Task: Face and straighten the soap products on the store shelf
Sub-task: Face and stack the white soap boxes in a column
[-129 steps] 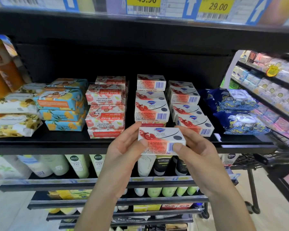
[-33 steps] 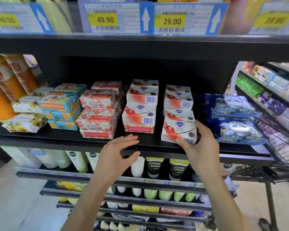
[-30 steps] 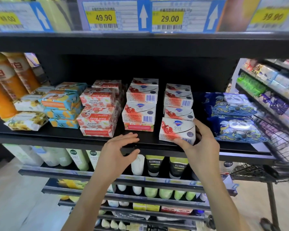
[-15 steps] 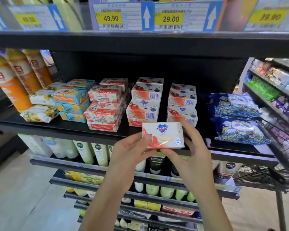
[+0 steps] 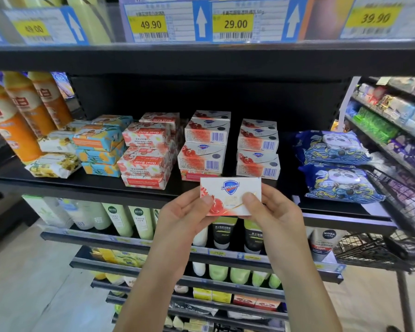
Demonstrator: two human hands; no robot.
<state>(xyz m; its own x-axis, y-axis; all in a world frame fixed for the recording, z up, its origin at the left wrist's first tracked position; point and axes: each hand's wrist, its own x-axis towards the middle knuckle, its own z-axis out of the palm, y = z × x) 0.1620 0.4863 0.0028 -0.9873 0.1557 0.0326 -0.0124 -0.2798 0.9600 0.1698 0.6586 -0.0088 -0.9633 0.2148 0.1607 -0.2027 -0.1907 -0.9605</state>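
A: At shelf [image 5: 58,188] lip, just before right stack [image 5: 258,164]: one box [image 5: 230,188], pinched at its lower corners by left hand [image 5: 182,214] and right hand [image 5: 276,214], thumbs on front, fingers behind.

B: Why held so?

A: Logo upright, front toward viewer; likely a check of face before placing. Stacked boxes showing barcodes instead.

B: Count?

A: Of two Safeguard stacks, left stack [image 5: 203,156] three tiers at front, right stack two; likely room on right. Goat Soap [image 5: 145,161] three tiers at front, more behind. Also two blue packs [image 5: 333,149], three orange bottles [image 5: 22,104].
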